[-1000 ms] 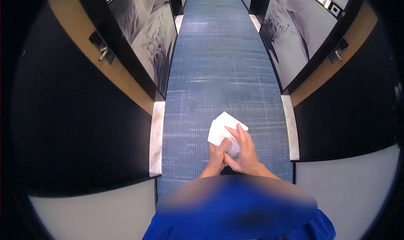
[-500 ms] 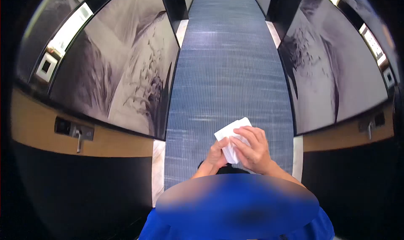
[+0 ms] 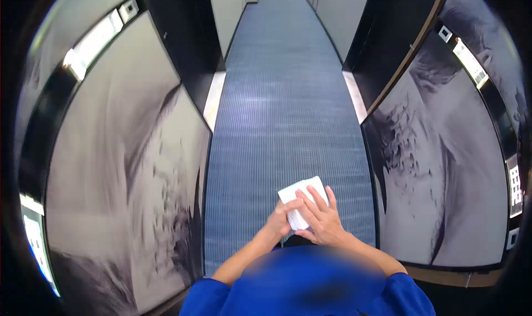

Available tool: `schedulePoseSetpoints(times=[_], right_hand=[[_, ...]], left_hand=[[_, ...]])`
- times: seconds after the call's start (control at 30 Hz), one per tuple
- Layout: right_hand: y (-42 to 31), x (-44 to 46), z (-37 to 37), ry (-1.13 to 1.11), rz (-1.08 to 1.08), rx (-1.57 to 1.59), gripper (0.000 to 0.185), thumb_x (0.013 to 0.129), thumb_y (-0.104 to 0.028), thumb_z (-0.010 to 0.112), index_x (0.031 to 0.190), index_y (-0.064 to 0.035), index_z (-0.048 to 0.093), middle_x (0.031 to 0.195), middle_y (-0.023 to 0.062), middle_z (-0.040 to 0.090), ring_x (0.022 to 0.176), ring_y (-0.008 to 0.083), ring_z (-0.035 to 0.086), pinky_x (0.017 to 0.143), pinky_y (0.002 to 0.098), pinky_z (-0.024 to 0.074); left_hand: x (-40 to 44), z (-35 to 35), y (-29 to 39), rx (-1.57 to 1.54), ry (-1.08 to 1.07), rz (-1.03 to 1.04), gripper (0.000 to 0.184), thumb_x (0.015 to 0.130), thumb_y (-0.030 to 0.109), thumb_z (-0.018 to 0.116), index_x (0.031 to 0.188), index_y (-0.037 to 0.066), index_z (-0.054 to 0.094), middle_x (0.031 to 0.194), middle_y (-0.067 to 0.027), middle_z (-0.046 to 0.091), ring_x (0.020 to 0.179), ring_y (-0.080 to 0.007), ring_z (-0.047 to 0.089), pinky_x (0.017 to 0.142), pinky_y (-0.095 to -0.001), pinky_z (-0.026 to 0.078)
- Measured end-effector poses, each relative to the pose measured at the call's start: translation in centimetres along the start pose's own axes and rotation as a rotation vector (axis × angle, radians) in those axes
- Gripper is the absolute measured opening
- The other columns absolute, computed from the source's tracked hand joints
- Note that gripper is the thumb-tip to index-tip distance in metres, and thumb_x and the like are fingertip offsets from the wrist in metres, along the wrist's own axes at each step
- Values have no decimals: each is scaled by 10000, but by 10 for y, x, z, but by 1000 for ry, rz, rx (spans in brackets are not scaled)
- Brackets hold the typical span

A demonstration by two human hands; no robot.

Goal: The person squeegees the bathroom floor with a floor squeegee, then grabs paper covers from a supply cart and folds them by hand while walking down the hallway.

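A white folded bundle (image 3: pixel 296 191), squarish with straight edges, is held in front of my body at waist height; whether it is cloth or paper I cannot tell. My left hand (image 3: pixel 280 217) grips its left side, with the thumb lying over the top. Across the right part of the bundle lies my right hand (image 3: pixel 323 221), its fingers reaching over the upper face and its thumb near the lower edge. The fingers beneath the bundle are hidden.
I am in a narrow corridor with blue striped carpet (image 3: pixel 285 100). Large grey-and-white patterned wall panels (image 3: pixel 127 166) flank both sides. Dark doorways stand farther ahead, with a pale threshold (image 3: pixel 214 100) on the left. Blue sleeves (image 3: pixel 205 296) cover my upper arms.
I have moved forward along the corridor, so the door handles beside me have dropped back. My right hand's fingers now lie flatter over the white bundle, which both hands still hold.
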State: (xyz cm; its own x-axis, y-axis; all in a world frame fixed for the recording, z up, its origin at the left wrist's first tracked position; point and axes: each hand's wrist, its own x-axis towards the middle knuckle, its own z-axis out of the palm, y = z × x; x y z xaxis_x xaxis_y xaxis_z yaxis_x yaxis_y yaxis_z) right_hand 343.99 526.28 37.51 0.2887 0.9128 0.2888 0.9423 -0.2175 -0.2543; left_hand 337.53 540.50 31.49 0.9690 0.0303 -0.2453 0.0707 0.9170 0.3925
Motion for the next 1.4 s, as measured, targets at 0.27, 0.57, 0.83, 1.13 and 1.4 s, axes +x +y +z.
schedulePoseSetpoints(times=[0.27, 0.57, 0.83, 1.13, 1.4], right_hand=[[261, 196, 15, 56, 139, -36, 688, 727, -486, 656, 1280, -104, 512, 1420, 129, 385, 1333, 350, 307, 1030, 648, 144], [528, 507, 2, 57, -61, 174, 669, 752, -371, 674, 1292, -35, 466, 1409, 143, 386, 1328, 336, 323, 1035, 627, 180], [784, 775, 66, 370, 214, 481, 522, 781, -138, 685, 1240, 3, 481, 1242, 174, 520, 1192, 287, 485, 1003, 416, 357], [1068, 982, 51, 309, 736, 1306, 420, 838, -209, 685, 1150, 32, 542, 996, 69, 631, 894, 106, 584, 755, 259, 476], [1336, 1242, 71, 460, 520, 927, 411, 862, -149, 608, 1192, 44, 458, 982, 161, 605, 900, 254, 613, 787, 334, 477]], left_hand=[[319, -3, 134, 35, 135, -121, 434, 794, 136, 635, 1199, 29, 519, 1120, -113, 591, 1034, -248, 592, 912, -415, 483], [618, 13, 366, 40, 395, 192, 413, 811, 129, 628, 1187, 0, 515, 1101, -115, 597, 1008, -248, 602, 861, -367, 509], [903, -16, 553, 349, 335, 413, 420, 815, 129, 651, 1174, -39, 512, 1066, -112, 614, 965, -191, 612, 825, -319, 504], [1250, 49, 729, 415, 168, 288, 368, 877, 211, 654, 1125, -19, 508, 1041, -95, 606, 939, -154, 598, 813, -296, 498], [1579, 44, 893, 682, 322, 539, 388, 966, 325, 494, 1155, -12, 471, 1049, -74, 559, 942, -129, 534, 818, -275, 450]])
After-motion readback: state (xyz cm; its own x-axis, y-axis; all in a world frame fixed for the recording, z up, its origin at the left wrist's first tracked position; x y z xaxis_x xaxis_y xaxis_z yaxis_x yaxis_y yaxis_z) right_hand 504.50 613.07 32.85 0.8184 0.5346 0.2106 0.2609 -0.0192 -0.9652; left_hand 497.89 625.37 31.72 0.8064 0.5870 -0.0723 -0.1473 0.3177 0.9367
